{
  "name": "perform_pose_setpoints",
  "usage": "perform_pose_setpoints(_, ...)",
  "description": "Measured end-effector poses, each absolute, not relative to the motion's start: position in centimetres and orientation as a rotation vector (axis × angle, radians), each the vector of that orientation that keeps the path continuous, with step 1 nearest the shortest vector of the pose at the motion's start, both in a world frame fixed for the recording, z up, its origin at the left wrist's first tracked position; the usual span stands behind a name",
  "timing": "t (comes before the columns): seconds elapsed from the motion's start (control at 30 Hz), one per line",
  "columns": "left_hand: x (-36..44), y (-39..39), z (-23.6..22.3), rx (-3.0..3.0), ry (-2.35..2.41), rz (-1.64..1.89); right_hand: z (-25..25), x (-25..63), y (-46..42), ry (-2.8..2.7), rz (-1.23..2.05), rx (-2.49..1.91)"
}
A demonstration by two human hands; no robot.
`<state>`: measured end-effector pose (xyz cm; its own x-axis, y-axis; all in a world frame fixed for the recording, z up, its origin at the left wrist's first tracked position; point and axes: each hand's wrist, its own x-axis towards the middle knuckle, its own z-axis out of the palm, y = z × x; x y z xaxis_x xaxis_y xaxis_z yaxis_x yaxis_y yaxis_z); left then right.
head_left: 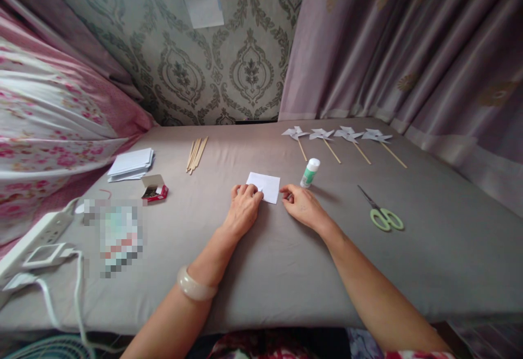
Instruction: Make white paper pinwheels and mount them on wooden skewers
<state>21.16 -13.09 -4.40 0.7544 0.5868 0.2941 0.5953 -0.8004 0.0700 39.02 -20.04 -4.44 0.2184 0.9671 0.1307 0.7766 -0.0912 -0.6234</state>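
Nearest, toward the tabletop's (286,272) right edge, green-handled scissors (381,217), probably parked clear of the work. Next, midway between side edges, left hand (244,207), fingers bent and bunched close, pressing on a white paper (269,189), likely to steady it; right hand (303,205) just beside, fingers curled loosely, no telling whether pinching anything. Small, squarish, flat, lower left corner hidden. Beyond, upright glue stick (310,174), presumably within easy reach; along the back edge, toward the right corner, paper pinwheels (347,134), apparently lined up apart to avoid crushing.
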Motion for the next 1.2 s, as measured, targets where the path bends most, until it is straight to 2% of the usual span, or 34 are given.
perform_pose_setpoints(0.13, 20.7, -12.2, -5.0, -2.953, -1.106, -0.594, -4.4, 38.8, -20.2, -1.815, 0.237, -1.846)
perform_pose_setpoints(0.5, 20.1, -11.4, -4.8, -3.082, -1.162, -0.622, -4.5, 38.0, -20.2, -1.928, 0.136, -1.756)
perform_pose_setpoints(0.8, 19.8, -12.0, -3.3, -3.152, -1.190, -0.639, -3.3, 36.8, -21.2, -2.124, 0.238, -1.748)
perform_pose_setpoints(1.2, 20.1, -12.0, -4.6, -3.053, -1.052, -0.487, -4.1, 37.2, -20.2, -1.920, 0.429, -1.623)
